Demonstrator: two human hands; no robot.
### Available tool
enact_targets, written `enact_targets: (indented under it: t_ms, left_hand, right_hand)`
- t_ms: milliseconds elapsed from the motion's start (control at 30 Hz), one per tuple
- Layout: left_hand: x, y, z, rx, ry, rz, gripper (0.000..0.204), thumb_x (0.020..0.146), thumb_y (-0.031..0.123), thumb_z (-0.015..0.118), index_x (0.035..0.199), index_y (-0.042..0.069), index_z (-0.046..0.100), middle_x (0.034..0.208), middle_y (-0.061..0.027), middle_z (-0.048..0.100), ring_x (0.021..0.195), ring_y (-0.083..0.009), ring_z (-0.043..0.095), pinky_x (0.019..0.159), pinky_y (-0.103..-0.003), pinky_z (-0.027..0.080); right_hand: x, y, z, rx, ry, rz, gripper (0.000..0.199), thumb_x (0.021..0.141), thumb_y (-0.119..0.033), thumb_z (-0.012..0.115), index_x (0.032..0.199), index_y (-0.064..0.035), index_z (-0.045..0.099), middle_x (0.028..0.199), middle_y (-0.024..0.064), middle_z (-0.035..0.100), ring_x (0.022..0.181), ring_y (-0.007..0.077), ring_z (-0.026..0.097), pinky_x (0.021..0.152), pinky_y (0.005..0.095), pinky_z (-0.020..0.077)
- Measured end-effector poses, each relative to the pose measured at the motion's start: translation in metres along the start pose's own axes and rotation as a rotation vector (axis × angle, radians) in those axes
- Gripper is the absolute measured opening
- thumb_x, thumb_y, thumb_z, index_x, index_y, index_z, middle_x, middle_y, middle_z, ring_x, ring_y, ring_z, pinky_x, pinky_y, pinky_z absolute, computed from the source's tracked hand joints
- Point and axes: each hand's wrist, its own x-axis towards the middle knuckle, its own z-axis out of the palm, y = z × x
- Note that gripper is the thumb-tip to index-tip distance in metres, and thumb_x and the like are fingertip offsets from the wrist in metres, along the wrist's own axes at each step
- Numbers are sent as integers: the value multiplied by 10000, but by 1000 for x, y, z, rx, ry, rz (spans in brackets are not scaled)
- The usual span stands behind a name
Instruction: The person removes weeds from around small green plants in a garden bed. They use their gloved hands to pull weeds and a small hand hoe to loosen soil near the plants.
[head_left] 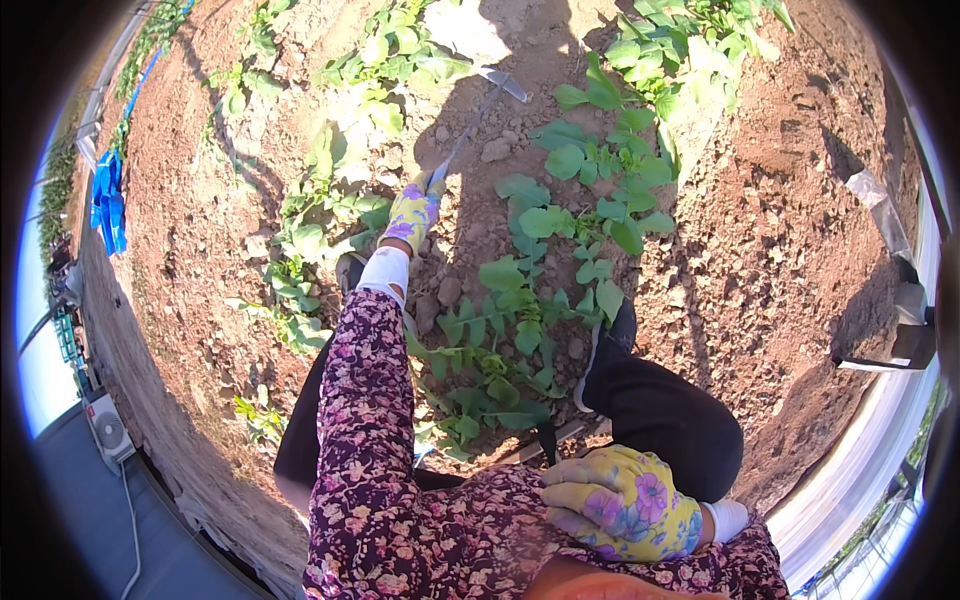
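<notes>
My left hand [411,213], in a yellow floral glove, is stretched forward and closed around the handle of a long-necked hand hoe [466,137]. The hoe's flat metal blade [505,82] lies on shaded soil between two rows of leafy green plants. Close to my lap, my right hand [625,502] wears a matching glove. It rests on my floral clothing near my bent knee, fingers lying side by side, with no tool seen in it. Broad-leaved plants [520,300] grow between my feet, just right of my left forearm.
Another plant row [300,240] runs to the left of my arm. My dark shoe [610,350] stands beside the right-hand plants. Blue cloth or plastic [108,203] hangs at the far left. A white outdoor unit [107,425] is at lower left, and plastic sheeting [850,480] edges the right.
</notes>
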Motion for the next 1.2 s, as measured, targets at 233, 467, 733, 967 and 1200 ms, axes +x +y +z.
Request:
enact_targets:
  t_ms: [233,467,733,967,1200]
  left_hand:
    - [86,51,41,-118,-29,-3,425,917,360,417,1245,106,509,1094,-159,599,947,-269,590,786,-321,471]
    - [56,25,53,-102,-24,-127,431,901,359,433,1211,77,531,1139,-189,582,1059,-340,542,849,-360,439]
    - [-86,-38,11,-12,-62,-205,388,892,261,450,1225,75,519,1055,-229,601,973,-365,581,808,-373,457]
    - [-190,-68,9,-56,-13,-456,334,917,301,482,1123,56,578,749,-47,603,582,-110,547,468,-263,430]
    - [-163,-9,16,164,168,-163,353,909,344,463,1029,36,586,820,-204,626,808,-374,604,678,-425,456]
  right_hand:
    - [-9,12,-8,8,56,-11,348,754,-236,630,1088,-158,567,1118,40,561,935,256,588,790,390,471]
    - [-16,16,-12,11,118,-32,346,727,-212,644,1063,-152,586,1109,44,561,870,247,595,755,383,478]
    - [-31,18,-3,-12,162,-167,386,733,-216,623,1102,-135,546,1115,61,528,831,251,585,721,372,477]
    - [-43,12,-1,95,149,-152,310,773,-212,633,1058,-122,551,1041,29,551,791,207,590,674,336,481]
    - [-45,9,-6,4,266,-173,273,770,-246,643,1015,-144,579,1013,21,559,742,197,588,654,338,484]
